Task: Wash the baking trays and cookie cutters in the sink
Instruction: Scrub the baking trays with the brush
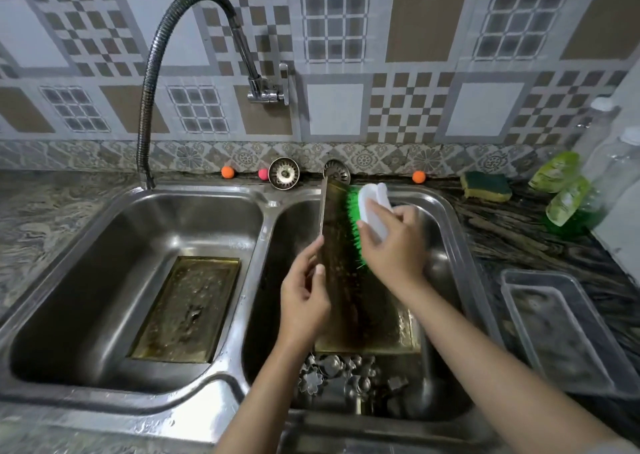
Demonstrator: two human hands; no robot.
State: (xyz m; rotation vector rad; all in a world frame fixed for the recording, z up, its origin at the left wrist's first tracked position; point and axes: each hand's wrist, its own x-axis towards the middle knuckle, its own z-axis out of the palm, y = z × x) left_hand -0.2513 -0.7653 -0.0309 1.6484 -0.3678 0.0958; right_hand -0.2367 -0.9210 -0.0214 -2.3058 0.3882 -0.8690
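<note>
Baking tray (341, 246) upright – left hand (304, 298) gripping edge, right hand (394, 242) scrubbing

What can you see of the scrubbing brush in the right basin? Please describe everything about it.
The scrubbing brush has a white, plastic-looking back with a loop handle and bright green bristles. The right hand grips its back. The bristles press sideways against the inner face of the greasy baking tray, which the left hand holds tilted on edge over the right basin. The brush sits near the tray's upper end, above the sink.
</note>
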